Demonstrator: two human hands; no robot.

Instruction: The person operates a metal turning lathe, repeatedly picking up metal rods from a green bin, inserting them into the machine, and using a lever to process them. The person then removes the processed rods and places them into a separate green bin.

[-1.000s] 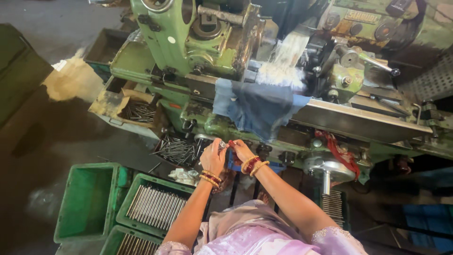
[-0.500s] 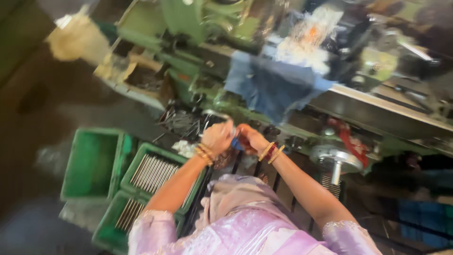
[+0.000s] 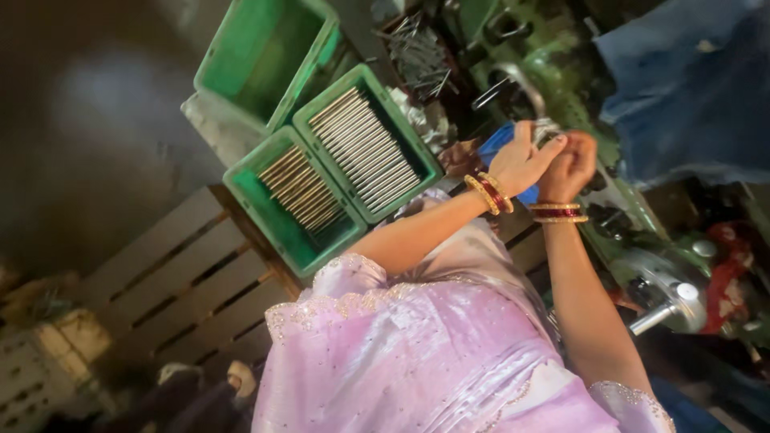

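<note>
My left hand (image 3: 523, 161) and my right hand (image 3: 569, 166) are raised together in front of the green machine (image 3: 561, 96), fingers curled. Between them is a blue cloth-like piece (image 3: 497, 148), which both hands seem to grip, and a small pale metal part shows at the fingertips. Both wrists carry red and gold bangles. My lilac garment (image 3: 417, 353) fills the lower middle of the view.
Two green crates (image 3: 365, 148) (image 3: 301, 200) hold several rows of metal rods; a third green crate (image 3: 269, 56) beside them has no rods. A wooden pallet (image 3: 176, 281) lies below them. A blue cloth (image 3: 690, 88) drapes over the machine at top right.
The camera has tilted and swung down to the left, so the crates and pallet fill the view. My hands stay together at the machine on the blue piece.
</note>
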